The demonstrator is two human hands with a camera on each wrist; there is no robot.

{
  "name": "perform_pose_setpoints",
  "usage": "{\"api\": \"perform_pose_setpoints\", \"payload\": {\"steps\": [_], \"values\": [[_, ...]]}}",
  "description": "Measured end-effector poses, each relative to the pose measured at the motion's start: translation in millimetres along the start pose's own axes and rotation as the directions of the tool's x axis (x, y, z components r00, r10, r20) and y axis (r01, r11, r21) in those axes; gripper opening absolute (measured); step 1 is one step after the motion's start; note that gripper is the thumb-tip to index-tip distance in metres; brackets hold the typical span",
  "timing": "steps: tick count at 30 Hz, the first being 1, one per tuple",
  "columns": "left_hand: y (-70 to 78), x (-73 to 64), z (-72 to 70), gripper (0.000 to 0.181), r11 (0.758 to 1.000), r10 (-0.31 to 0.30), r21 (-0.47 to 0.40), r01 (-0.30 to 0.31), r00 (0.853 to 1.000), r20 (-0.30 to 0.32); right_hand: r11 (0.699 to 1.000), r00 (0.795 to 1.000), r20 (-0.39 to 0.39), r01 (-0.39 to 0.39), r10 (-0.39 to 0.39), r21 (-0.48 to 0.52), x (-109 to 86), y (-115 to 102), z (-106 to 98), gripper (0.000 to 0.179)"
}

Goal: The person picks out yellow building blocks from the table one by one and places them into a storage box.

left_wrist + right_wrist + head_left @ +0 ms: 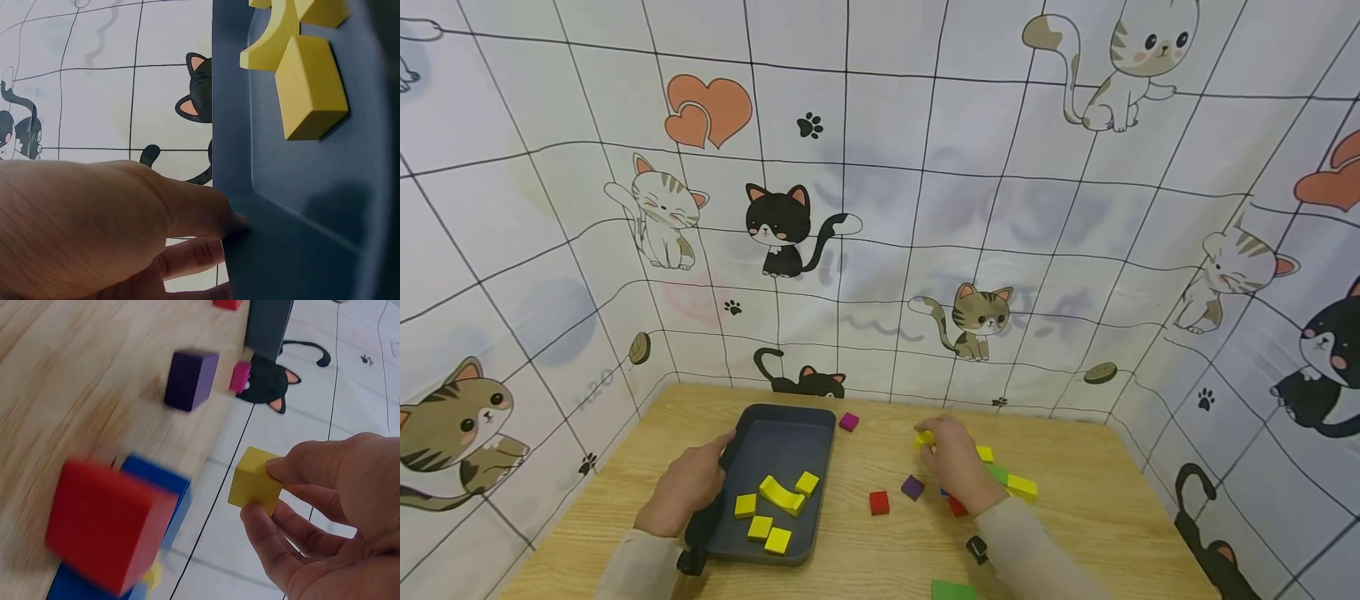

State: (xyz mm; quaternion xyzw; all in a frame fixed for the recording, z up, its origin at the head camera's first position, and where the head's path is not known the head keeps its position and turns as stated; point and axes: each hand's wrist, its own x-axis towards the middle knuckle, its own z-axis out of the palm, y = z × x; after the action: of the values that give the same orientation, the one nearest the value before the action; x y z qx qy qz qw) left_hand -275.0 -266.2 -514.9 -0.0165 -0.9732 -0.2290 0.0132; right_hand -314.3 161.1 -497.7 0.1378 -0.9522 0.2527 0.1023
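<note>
My left hand (688, 487) grips the left rim of a dark grey tray (775, 419). The left wrist view shows the thumb over the wall and the fingers outside it. Several yellow blocks lie inside the tray, among them a curved yellow block (782, 497) and a yellow block (310, 90) near its wall. Between thumb and fingertips, my right hand (958, 462) pinches a yellow cube (256, 478). Below that hand, a red block (109, 522) and a blue block (159, 478) show in the right wrist view; the hand partly hides this pile in the head view.
Right of the tray, a magenta cube (848, 422), a red cube (879, 502) and a purple cube (913, 487) lie on the wooden table (850, 567). Green and yellow blocks (1022, 487) sit beyond the right wrist. A green piece (953, 591) is at the front edge.
</note>
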Motion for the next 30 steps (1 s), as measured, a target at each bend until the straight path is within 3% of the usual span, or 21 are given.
{"api": "perform_pose_setpoints", "payload": {"steps": [17, 30], "values": [[1.3, -2.9, -4.6, 0.064, 0.999, 0.016, 0.031, -0.016, 1.0, 0.008, 0.99, 0.98, 0.142, 0.137, -0.139, 0.023, 8.9, -64, 32, 0.031], [0.9, -1.7, -3.6, 0.064, 0.999, 0.025, 0.028, -0.025, 1.0, 0.005, 0.958, 0.947, 0.157, 0.286, -0.279, -0.02, 17.1, -116, 61, 0.032]]}}
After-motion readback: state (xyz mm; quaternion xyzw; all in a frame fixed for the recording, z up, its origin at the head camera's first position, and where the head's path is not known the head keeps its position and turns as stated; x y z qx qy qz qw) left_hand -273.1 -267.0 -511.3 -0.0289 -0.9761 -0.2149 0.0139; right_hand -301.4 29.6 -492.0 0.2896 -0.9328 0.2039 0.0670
